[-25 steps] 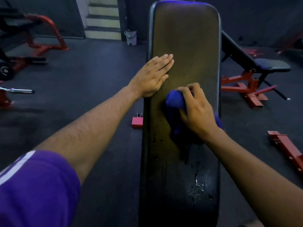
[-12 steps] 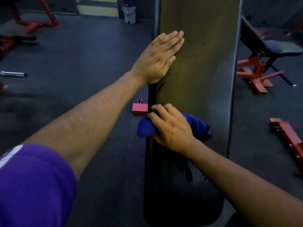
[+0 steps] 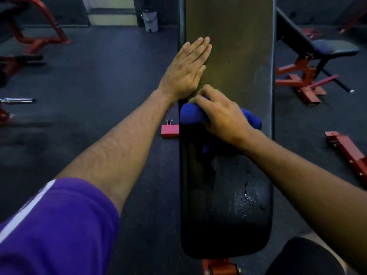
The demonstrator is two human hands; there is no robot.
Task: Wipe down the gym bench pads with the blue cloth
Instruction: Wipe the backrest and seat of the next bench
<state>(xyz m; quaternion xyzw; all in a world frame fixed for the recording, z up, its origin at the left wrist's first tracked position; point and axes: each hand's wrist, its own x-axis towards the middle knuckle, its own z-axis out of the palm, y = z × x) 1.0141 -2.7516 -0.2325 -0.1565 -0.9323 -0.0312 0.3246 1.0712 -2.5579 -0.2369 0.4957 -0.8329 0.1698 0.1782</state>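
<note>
I see a dark rubber floor. A white bin stands at its far edge by pale steps. A second bench on a red frame sits right, a barbell end left, red frames far left.

Cloth lies on bench pad under right hand; left hand flat on pad's left edge, just beyond.

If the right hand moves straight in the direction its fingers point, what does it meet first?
Probably the left hand: the right hand, holding the blue cloth, points up-left toward its heel, nearly touching.
</note>
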